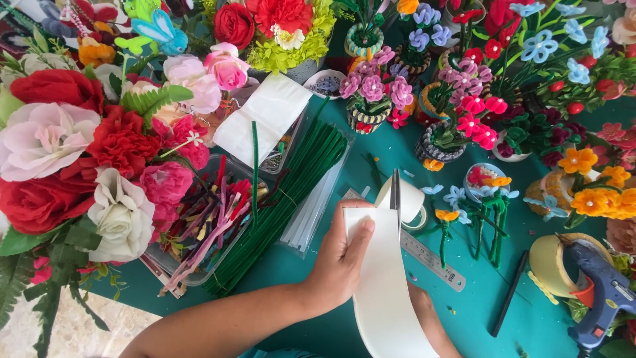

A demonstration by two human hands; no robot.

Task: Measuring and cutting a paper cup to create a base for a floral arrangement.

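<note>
While the left hand (341, 255) pinches the top corner of a wide white ribbon strip (384, 285), thumb on its face and fingers curled behind, the strip runs from the middle of the teal table (530, 311) down toward the near edge. Right hand (427, 318) mostly hidden beneath the strip; only part of the wrist shows, so finger state cannot be told. Scissors (395, 192) stand with blades upright at the strip's top edge, handles out of sight behind the ribbon. White ribbon roll (405, 199) sits just behind the blades. Metal ruler (430, 260) lies flat on the table, just right of the strip, partly tucked under it. Bundle of green pipe cleaners (291, 199) lies diagonally to the left of the hand, beside a clear tray of mixed-colour stems (205, 225). Folded white material (265, 119) rests farther back, above the bundle. Large fabric flowers (79, 152), red, pink and white, crowd the left edge. Small pipe-cleaner flower pots (457, 113) fill the far edge and right side. Blue glue gun (603, 292) sits at the right near corner, touching a tan tape roll (553, 262). Black pen (509, 292) lies slanted between ruler and tape roll.
</note>
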